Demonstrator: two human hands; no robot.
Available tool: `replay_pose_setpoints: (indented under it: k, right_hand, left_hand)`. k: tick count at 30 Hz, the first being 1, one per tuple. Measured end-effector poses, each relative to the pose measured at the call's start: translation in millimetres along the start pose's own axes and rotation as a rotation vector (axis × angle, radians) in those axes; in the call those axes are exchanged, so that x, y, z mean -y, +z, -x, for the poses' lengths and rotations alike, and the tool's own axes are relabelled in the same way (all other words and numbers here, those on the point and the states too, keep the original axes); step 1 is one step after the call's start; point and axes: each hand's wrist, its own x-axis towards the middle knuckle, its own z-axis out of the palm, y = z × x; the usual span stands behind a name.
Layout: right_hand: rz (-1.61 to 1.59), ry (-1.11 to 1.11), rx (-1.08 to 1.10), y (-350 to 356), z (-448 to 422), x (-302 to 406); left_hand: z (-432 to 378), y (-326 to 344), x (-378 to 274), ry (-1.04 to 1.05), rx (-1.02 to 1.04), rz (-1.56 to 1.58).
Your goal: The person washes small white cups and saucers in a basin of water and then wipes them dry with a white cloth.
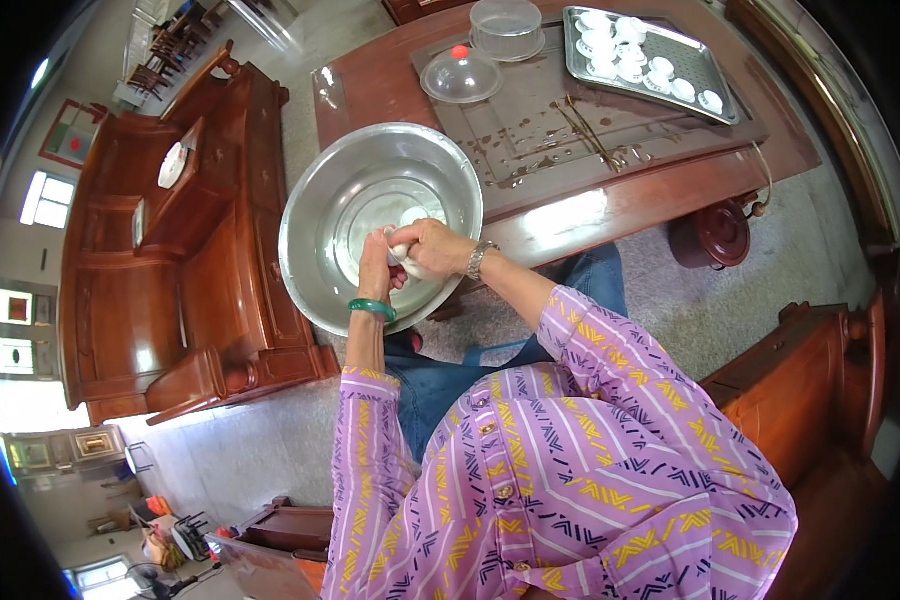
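Observation:
Both hands are together over a large stainless steel basin (pixel 319 161) that holds some clear water. My left hand (pixel 376 266), with a green bangle at its wrist, grips a small white cup (pixel 392 259), mostly hidden by the fingers. A wadded white cloth (pixel 414 268) is in my right hand (pixel 441 249), pressed against the cup; a metal-banded watch circles that wrist. Just beyond the fingers, a white round piece (pixel 414 215), probably another cup, lies in the basin.
Past the basin stands a wooden tea table (pixel 555 225), its dark inset panel wet with drops. It bears thin metal tongs (pixel 589 135), a clear dome lid (pixel 461 79), a clear round container (pixel 506 30) and a metal tray (pixel 690 64) of white cups. A lidded bucket (pixel 712 236) stands right.

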Motion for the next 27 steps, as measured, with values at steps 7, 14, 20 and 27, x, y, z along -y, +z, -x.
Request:
replay_pose_setpoints:
  k: [7,14,20,27]
  right_hand:
    - [0.217,-0.008,-0.328,8.2,4.6,5.4]
    - [-0.295,0.08,-0.025,4.1,-2.9,-6.2]
    - [-0.47,0.03,-0.414,-4.6,1.9,1.7]
    - [-0.285,-0.053,-0.4,0.8,3.4,3.1]
  left_hand:
    - [-4.7,8.3,-6.7,0.077,-0.011,-0.165]
    - [-7.7,-17.7,0.7,-0.039,-0.022,0.323]
    - [-4.6,-33.3,-19.4,-0.023,0.285,0.63]
    - [-3.3,-12.0,-20.8,-0.121,0.014,0.557]
